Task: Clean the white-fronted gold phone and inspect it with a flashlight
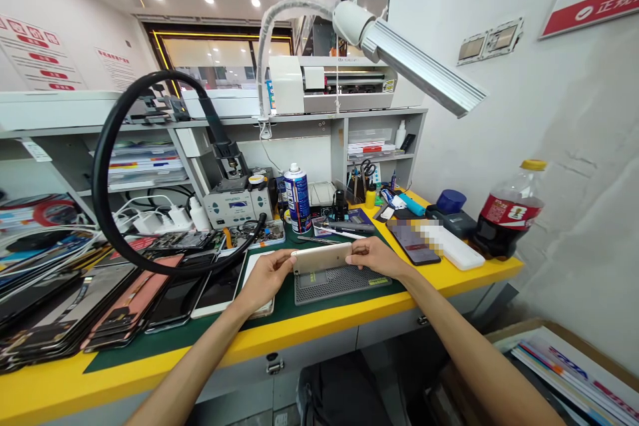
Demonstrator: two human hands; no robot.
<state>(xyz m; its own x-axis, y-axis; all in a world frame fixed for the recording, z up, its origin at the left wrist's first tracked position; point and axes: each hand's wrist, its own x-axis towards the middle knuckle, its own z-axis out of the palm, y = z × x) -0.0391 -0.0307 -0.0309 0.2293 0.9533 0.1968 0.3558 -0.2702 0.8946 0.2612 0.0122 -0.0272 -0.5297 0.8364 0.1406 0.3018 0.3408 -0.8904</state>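
A gold smartphone (323,257) is held sideways between both hands, its back facing me. My left hand (267,276) pinches the phone's left end. My right hand (377,256) grips the right end, fingers closed about the edge. Below the phone lies a grey perforated repair mat (344,287), partly hidden by the phone. Just left of my left hand, a white-framed phone or tablet (218,286) lies flat on the green work mat (285,303).
Stacks of phone parts (70,306) cover the left side. A black hose (100,180) loops above them. Behind my hands stand a blue spray can (298,200) and a soldering station (238,205). At right are a dark phone (413,243) and a cola bottle (512,213); a lamp (424,63) hangs overhead.
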